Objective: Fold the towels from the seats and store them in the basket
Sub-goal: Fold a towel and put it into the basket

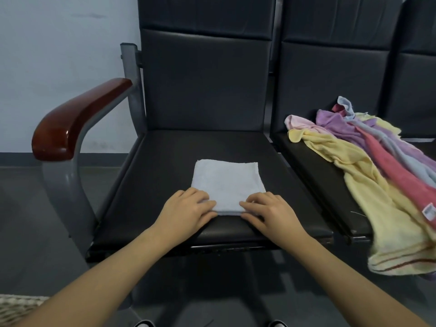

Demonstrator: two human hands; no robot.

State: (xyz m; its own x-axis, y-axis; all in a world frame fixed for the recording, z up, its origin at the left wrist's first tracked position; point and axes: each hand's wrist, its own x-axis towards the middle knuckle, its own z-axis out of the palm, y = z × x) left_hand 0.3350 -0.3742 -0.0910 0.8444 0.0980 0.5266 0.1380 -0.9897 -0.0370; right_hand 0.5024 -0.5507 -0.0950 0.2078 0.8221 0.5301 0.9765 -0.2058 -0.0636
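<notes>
The left hand [186, 208] lay at the near left corner of a folded pale blue towel [226, 184], fingers curled over the edge and thumb tucked under, pinching the cloth. The right hand [269, 212] mirrored it at the near right corner, fingers bent onto the top layer and thumb along the front fold, gripping the cloth as well. The towel sat as a neat rectangle toward the front of the black seat [165, 175], its near edge close to the seat's front lip.

On the neighbouring seat [306, 161] to the right lay a loose heap of unfolded towels [368, 161] (yellow, pink, red, purple and pale blue ones tangled together), with the yellow towel [387, 223] spilling over the front edge and hanging down.

A red-brown wooden armrest [80, 119] stood at the left of the first seat. Only a woven corner of the basket [16, 305] showed at the lower left on the floor; its contents could not be seen.
</notes>
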